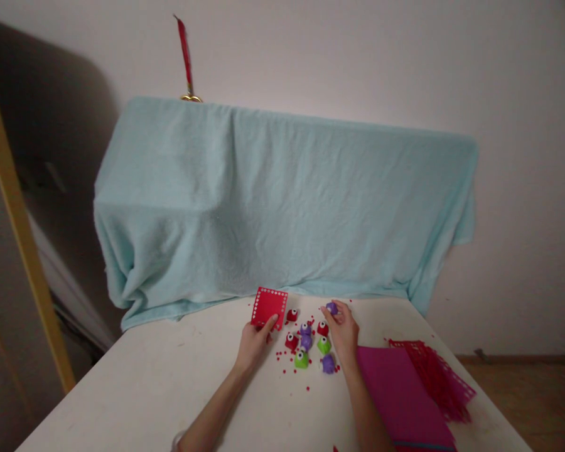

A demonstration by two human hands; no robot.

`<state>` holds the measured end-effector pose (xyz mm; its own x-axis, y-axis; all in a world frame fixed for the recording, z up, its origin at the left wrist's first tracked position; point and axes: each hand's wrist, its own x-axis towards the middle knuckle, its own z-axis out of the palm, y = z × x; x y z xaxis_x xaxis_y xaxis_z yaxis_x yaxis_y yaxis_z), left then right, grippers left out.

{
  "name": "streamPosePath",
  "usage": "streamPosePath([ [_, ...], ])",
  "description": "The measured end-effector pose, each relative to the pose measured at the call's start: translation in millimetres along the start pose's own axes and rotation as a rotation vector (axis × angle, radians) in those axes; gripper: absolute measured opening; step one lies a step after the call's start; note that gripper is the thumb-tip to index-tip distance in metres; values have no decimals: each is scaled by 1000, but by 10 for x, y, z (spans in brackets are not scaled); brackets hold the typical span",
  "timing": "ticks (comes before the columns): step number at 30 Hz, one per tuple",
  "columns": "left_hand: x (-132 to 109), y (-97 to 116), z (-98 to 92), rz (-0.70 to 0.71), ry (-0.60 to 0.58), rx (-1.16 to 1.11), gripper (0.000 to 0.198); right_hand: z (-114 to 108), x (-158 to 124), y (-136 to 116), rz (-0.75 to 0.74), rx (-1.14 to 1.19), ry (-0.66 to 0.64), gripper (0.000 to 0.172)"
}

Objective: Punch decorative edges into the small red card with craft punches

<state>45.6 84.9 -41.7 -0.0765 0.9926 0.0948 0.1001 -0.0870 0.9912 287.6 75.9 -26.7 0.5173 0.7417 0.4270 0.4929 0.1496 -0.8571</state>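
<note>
A square red sheet [268, 306] with small holes punched along its edges is pinched in my left hand [255, 342], thumb on top. My right hand [346, 326] has its fingers closed around a small purple piece [331, 308]. Between my hands lie several small eye-decorated pieces: a red one [292, 315] near the sheet, another red one [290, 341], a purple one [306, 329], a green one [301, 359], a second green one [324, 344] and a purple one [328, 364]. Tiny red bits are scattered around them.
Magenta sheets [400, 389] lie right of my right forearm on the white table [169, 376]. Beside them is a heap of punched red sheets and strips [435, 380]. A light blue cloth [282, 207] hangs behind the table.
</note>
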Motion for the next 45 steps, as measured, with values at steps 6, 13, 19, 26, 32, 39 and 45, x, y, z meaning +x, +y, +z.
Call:
streamPosePath([
  [6, 12, -3, -9, -6, -37, 41, 54, 13, 2, 13, -6, 6, -17, 49],
  [13, -8, 30, -1, -14, -62, 26, 52, 7, -16, -5, -14, -13, -21, 48],
  [19, -10, 10, 1, -19, -67, 30, 52, 14, -20, -4, -14, -9, -30, 47],
  [26, -21, 32, 5, -28, -83, 31, 52, 19, -24, 17, -7, -4, -35, 46],
  [32, -24, 34, 11, -1, -76, 39, 51, 10, -21, 17, -10, -6, -48, 46],
  [39, -24, -1, 11, 1, -95, 67, 51, 8, -26, -4, -4, 16, -17, 46],
  [45, -21, -15, 23, 4, -95, 86, 51, -24, -12, -45, 79, 177, -16, 48],
])
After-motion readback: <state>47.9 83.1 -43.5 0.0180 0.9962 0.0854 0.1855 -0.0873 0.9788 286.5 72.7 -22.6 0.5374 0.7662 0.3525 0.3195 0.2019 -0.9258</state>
